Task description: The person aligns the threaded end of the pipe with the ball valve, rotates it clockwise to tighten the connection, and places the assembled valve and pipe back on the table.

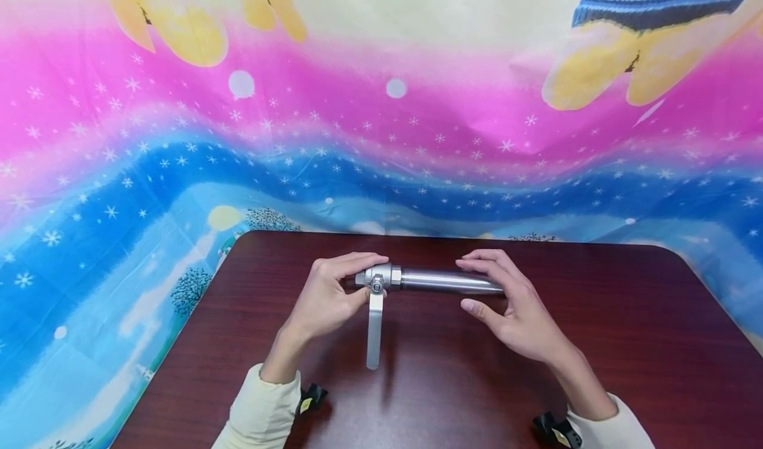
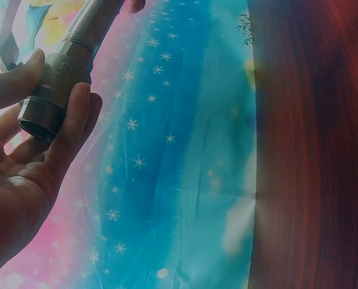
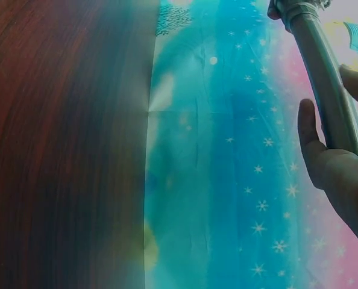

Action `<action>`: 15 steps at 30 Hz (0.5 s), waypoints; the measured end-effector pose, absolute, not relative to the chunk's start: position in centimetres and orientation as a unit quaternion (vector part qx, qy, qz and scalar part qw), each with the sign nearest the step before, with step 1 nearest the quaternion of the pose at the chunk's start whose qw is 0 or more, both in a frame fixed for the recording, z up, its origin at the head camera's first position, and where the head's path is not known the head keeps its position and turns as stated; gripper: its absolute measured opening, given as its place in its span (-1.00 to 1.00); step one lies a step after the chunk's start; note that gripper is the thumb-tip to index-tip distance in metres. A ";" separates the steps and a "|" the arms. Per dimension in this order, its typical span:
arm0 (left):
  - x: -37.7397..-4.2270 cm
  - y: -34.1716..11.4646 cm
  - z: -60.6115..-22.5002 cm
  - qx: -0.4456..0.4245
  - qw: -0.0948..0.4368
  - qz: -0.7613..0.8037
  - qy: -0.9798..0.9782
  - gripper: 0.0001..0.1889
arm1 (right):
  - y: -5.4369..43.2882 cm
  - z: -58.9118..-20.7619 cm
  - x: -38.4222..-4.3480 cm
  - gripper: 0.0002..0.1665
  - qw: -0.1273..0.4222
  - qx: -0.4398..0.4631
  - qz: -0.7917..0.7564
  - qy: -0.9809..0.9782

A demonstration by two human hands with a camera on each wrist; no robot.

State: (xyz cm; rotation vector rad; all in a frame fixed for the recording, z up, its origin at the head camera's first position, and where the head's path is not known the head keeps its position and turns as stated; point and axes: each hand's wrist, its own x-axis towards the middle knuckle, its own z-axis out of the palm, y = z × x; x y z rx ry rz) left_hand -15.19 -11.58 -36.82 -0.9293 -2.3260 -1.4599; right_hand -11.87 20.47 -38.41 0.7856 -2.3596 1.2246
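Note:
A metal ball valve with a long flat lever handle is joined to a smooth steel pipe, held level above the table in the head view. My left hand grips the valve body at its left end, thumb and fingers on opposite sides. In the left wrist view the open round end of the valve faces the palm. My right hand is spread around the pipe's right end, fingers and thumb apart from its sides. Whether the palm touches the pipe's end is unclear.
A dark red-brown wooden table lies under both hands. Behind it hangs a pink and blue printed cloth with snowflakes. Small black devices are strapped near both wrists.

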 end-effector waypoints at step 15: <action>-15.2 -11.7 -36.9 -0.314 0.124 -0.495 -0.800 -0.44 | 20.3 -38.6 -12.0 -0.32 0.216 0.296 0.432 -0.824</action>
